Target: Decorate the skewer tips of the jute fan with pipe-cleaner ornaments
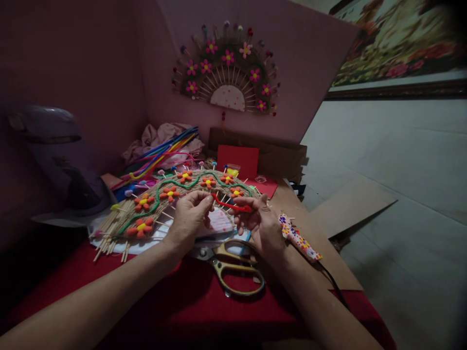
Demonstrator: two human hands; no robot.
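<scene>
A short red fuzzy strip [229, 206] stretches between my two hands. My left hand [191, 214] pinches its left end between thumb and fingertips. The right end lies curled at the fingers of my right hand [260, 221], which are bent around it. Behind them is a fan-shaped piece [160, 194] of sticks and twine, with orange flowers and a wavy green line. Scissors [233, 265] with gold handles lie just below my hands, their blades partly hidden by my left hand.
Colourful fuzzy sticks [164, 150] and pink cloth are at the back left, beside a large purple container [69, 160]. A patterned glue gun [299, 238] with a black cable rests on cardboard [341, 272] at right. A finished fan [228, 58] hangs behind. Red cards [238, 160] stand behind the piece.
</scene>
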